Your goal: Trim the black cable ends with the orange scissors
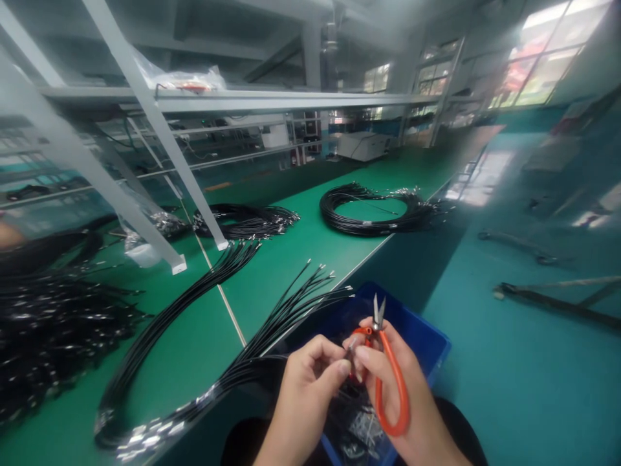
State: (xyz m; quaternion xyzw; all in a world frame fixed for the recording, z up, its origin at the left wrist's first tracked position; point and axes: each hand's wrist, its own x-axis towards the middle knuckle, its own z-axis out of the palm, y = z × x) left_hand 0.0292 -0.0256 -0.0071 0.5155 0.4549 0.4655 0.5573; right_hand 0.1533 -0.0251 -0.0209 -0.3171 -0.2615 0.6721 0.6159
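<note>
My right hand [407, 388] is wrapped round a pair of scissors [400, 395] with orange handles. Their short, pointed blades stick up, slightly apart. Thumb and fingertips of my left hand [310, 382] are pinched together close to the right fingertips, on something small and dark that I cannot make out. A bundle of black cables [165, 323] with metal-tipped ends curves over the green table, and part of it passes behind my left hand. Below both hands is a blue bin [439, 346] with small clear and dark scraps in it.
Two more coils of black cable, a near coil [237, 221] and a far coil [359, 223], lie on the green table [295, 243]. At the left is a large pile of black cables [53, 336]. White shelf posts [160, 129] slant down to the tabletop.
</note>
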